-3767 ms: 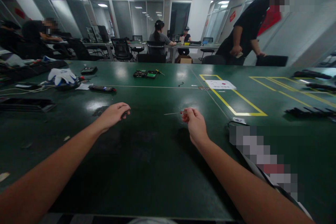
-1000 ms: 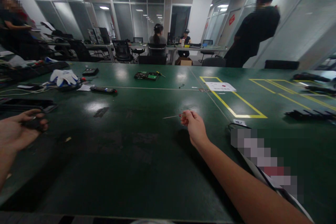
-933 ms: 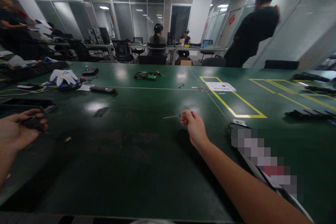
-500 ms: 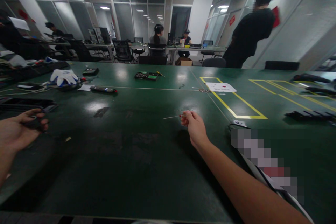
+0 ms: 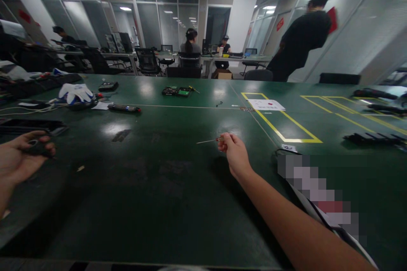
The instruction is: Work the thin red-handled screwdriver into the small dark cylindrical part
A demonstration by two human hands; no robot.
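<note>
My right hand [image 5: 235, 152] is closed round the small red handle of a thin screwdriver [image 5: 206, 141]. Its long metal shaft points left, above the green table [image 5: 143, 220]. Over at the left edge, my left hand [image 5: 22, 156] has its fingers curled round a small black part [image 5: 35, 148] with a rounded end; its exact kind does not show. Just beyond that hand lies a dark open tray-like case [image 5: 34, 126]. A small pale scrap [image 5: 80, 168] rests on the table to the right of the left hand.
White-and-blue gloves [image 5: 75, 93], a dark pen-shaped tool [image 5: 124, 108] and an opened device with a green board [image 5: 178, 91] lie farther back. Yellow tape [image 5: 302, 140] and a paper sheet [image 5: 266, 105] are at the right. A person in black [image 5: 300, 38] stands beyond the table.
The whole view has shifted very slightly, with both hands appearing a little farther left. Both grips look the same, and the screwdriver keeps its direction.
</note>
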